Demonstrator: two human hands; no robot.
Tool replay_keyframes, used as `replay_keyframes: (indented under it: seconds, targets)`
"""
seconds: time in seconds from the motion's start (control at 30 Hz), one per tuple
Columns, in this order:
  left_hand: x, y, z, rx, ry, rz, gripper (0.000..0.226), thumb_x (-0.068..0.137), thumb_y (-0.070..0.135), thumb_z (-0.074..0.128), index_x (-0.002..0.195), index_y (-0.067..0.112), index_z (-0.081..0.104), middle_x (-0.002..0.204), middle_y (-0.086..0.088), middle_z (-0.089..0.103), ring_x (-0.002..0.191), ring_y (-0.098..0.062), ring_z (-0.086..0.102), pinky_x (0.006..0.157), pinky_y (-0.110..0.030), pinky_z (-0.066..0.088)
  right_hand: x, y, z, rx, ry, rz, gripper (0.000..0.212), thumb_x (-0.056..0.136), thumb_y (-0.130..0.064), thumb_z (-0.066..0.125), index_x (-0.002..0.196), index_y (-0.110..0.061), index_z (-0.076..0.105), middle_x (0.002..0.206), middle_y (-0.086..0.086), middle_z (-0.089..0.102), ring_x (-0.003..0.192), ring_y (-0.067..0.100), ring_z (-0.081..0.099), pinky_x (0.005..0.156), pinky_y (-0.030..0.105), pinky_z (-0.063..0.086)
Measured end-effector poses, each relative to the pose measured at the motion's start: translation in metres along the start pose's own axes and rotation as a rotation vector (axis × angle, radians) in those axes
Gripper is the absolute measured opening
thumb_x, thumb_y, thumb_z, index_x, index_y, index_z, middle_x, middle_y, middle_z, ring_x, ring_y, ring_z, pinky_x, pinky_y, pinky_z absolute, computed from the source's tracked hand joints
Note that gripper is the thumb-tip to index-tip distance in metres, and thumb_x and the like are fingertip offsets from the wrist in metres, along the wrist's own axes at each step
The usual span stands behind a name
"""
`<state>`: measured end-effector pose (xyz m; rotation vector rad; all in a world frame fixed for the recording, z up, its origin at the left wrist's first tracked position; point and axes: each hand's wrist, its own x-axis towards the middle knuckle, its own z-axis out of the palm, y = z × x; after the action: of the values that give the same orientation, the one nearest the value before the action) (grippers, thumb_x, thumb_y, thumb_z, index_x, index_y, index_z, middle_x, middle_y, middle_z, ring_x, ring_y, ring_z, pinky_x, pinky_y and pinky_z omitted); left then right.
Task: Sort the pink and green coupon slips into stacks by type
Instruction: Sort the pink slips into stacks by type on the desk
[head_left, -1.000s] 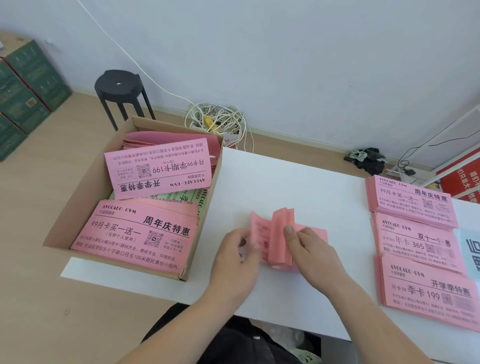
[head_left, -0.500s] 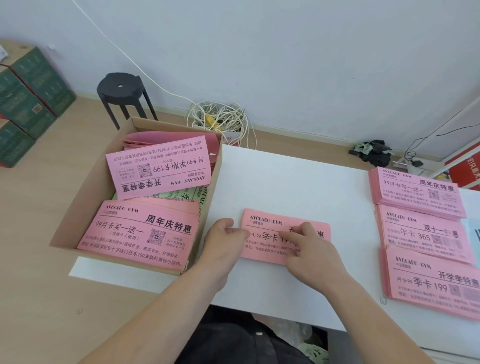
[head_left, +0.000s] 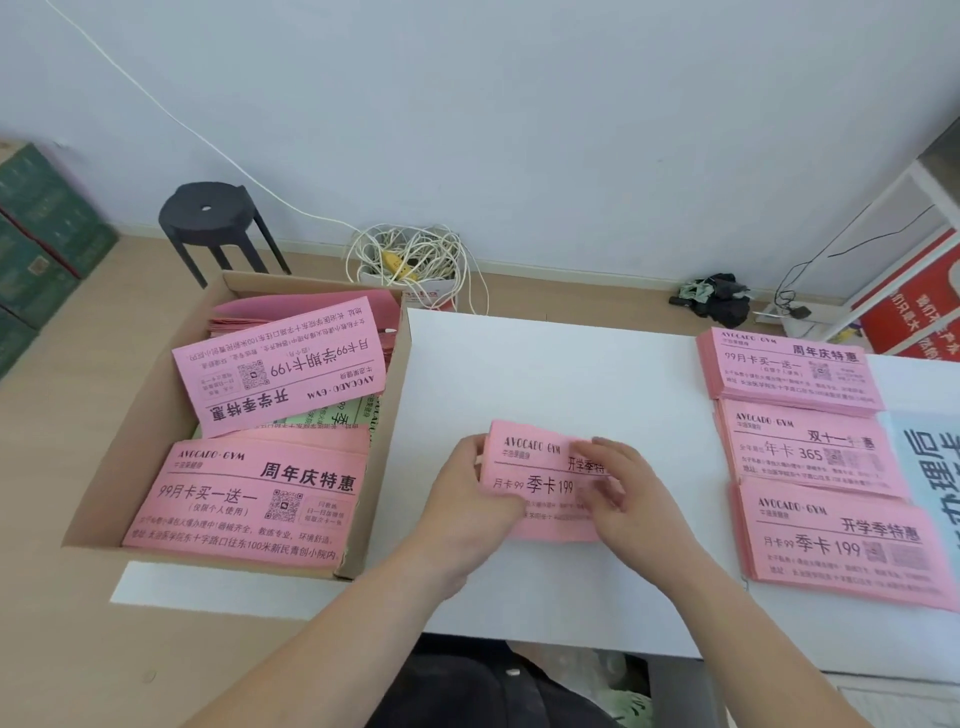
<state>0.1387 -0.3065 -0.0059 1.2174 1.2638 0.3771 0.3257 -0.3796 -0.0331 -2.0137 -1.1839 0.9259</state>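
A small bundle of pink coupon slips (head_left: 540, 470) lies on the white table (head_left: 571, 374), its top slip printed "季卡 199". My left hand (head_left: 475, 499) grips the bundle's left end. My right hand (head_left: 631, 493) covers its right end, fingers curled over the slips. Three sorted pink stacks sit at the right: a far stack (head_left: 789, 371), a middle stack (head_left: 810, 449) and a near stack (head_left: 841, 545) with the same "季卡 199" print. A cardboard box (head_left: 130, 457) at the left holds unsorted pink slips (head_left: 249, 499) and a green slip (head_left: 358, 413) partly buried beneath them.
A pale blue sheet (head_left: 930, 467) lies at the table's right edge beside the stacks. On the floor behind stand a black stool (head_left: 208, 213), a coil of white cable (head_left: 410, 257), green cartons (head_left: 41, 244) at left and a red sign (head_left: 914, 312) at right.
A second ago the bundle stood on edge, fanned between both hands. It now lies flat, face up, and both hands hold its ends. The view has shifted slightly.
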Motion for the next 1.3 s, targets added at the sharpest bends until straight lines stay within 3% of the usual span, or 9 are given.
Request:
replay_keyframes:
  seconds: [0.17,0.27,0.37,0.6,0.8,0.93,1.07,1.2,1.3]
  targets:
    - [0.01,-0.001,-0.016,0.113,-0.041,0.064,0.054,0.082,-0.01,0.051,0.116,0.031,0.061,0.102,0.015,0.074,0.1,-0.001,0.068,0.072,-0.009,0.051,-0.003,0.008,-0.02,0.051,0.099,0.216,0.09,0.088,-0.011,0.076,0.16,-0.03,0.026,0.158,-0.008,0.033,0.148,0.011,0.03,0.106,0.025,0.033]
    - [0.008,-0.004,-0.017,0.094,-0.073,0.122,0.062,0.089,-0.009,0.055,0.127,0.039,0.057,0.109,0.021,0.072,0.106,0.006,0.064,0.089,-0.014,0.05,-0.001,0.011,-0.025,0.341,0.105,0.299,0.091,0.087,-0.005,0.077,0.159,-0.032,0.029,0.139,-0.012,0.056,0.129,0.014,0.054,0.099,0.032,0.044]
    - [0.009,-0.007,-0.019,0.045,-0.085,0.151,0.067,0.091,-0.008,0.058,0.135,0.043,0.054,0.116,0.019,0.072,0.114,0.003,0.063,0.098,-0.021,0.05,-0.001,0.012,-0.033,0.462,0.11,0.284,0.068,0.084,0.008,0.074,0.141,-0.024,0.053,0.108,-0.002,0.076,0.101,0.016,0.069,0.084,0.03,0.052]
    - [0.014,-0.003,-0.025,-0.179,0.02,0.186,0.056,0.084,-0.013,0.069,0.123,0.026,0.069,0.098,0.007,0.072,0.089,-0.003,0.067,0.081,-0.017,0.054,-0.004,-0.006,-0.049,0.546,0.261,0.084,0.024,0.083,0.014,0.069,0.088,-0.008,0.062,0.074,-0.004,0.066,0.06,0.007,0.055,0.052,0.013,0.04]
    - [0.018,-0.017,-0.015,-0.073,0.225,0.23,0.022,0.08,-0.001,0.076,0.086,0.018,0.066,0.084,0.001,0.071,0.078,-0.01,0.063,0.074,-0.026,0.049,-0.008,0.006,-0.034,0.447,0.316,0.084,0.033,0.089,0.007,0.068,0.101,-0.024,0.068,0.105,-0.007,0.075,0.102,0.015,0.069,0.095,0.033,0.053]
    - [0.017,-0.015,-0.018,0.168,0.315,0.358,0.034,0.085,0.008,0.074,0.109,0.031,0.064,0.099,0.019,0.068,0.101,0.007,0.059,0.08,-0.014,0.044,-0.005,0.008,-0.024,0.307,0.332,-0.053,0.057,0.093,0.005,0.064,0.126,-0.042,0.063,0.115,-0.013,0.067,0.112,0.006,0.063,0.099,0.02,0.049]
    - [0.022,-0.016,-0.022,0.428,0.249,0.563,0.067,0.089,0.005,0.067,0.146,0.035,0.048,0.125,0.018,0.054,0.11,0.003,0.054,0.083,-0.002,0.04,-0.001,0.012,-0.016,0.107,0.344,-0.19,0.06,0.094,0.007,0.06,0.134,-0.037,0.061,0.116,-0.01,0.059,0.115,0.012,0.058,0.101,0.029,0.048]
    - [0.026,-0.024,-0.021,0.587,0.242,0.687,0.056,0.092,0.001,0.059,0.139,0.032,0.058,0.13,0.013,0.052,0.107,-0.008,0.058,0.082,-0.028,0.055,0.004,0.012,-0.008,0.077,0.368,-0.191,0.058,0.096,0.004,0.058,0.135,-0.039,0.06,0.122,-0.012,0.055,0.116,0.008,0.055,0.099,0.028,0.049]
    - [0.027,-0.026,-0.019,0.58,0.256,0.671,0.05,0.095,0.002,0.055,0.137,0.029,0.058,0.128,0.014,0.052,0.106,-0.01,0.059,0.08,-0.032,0.056,0.007,0.011,-0.005,0.037,0.363,-0.179,0.056,0.099,0.001,0.055,0.138,-0.038,0.056,0.122,-0.01,0.053,0.113,0.0,0.052,0.094,0.014,0.043]
